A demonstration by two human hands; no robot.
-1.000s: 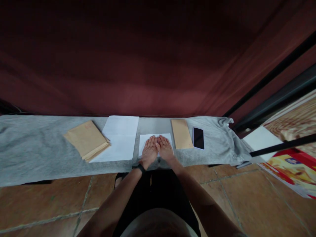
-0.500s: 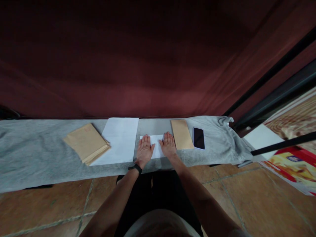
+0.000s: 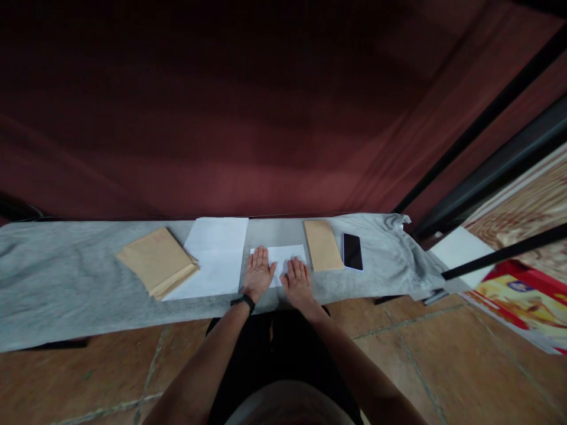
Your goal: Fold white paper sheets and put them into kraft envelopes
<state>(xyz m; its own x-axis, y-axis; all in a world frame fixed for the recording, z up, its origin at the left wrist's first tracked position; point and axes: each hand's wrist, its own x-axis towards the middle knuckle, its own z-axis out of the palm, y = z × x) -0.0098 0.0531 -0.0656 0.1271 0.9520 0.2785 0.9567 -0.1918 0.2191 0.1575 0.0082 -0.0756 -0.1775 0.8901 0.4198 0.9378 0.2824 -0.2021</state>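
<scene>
Above terracotta floor tiles [image 3: 443, 354], on the long grey cloth-covered bench [image 3: 66, 277], we rest our left hand [image 3: 258, 273] and right hand [image 3: 297, 282] palms down, fingers spread, on the small folded white paper [image 3: 283, 255] near the front edge. We judge even pressure outward keeps its crease square. Room is tight sideways: a large white sheet [image 3: 215, 257] lies just left, a tan paper envelope [image 3: 323, 245] just right, a dark red curtain [image 3: 266, 118] behind.
</scene>
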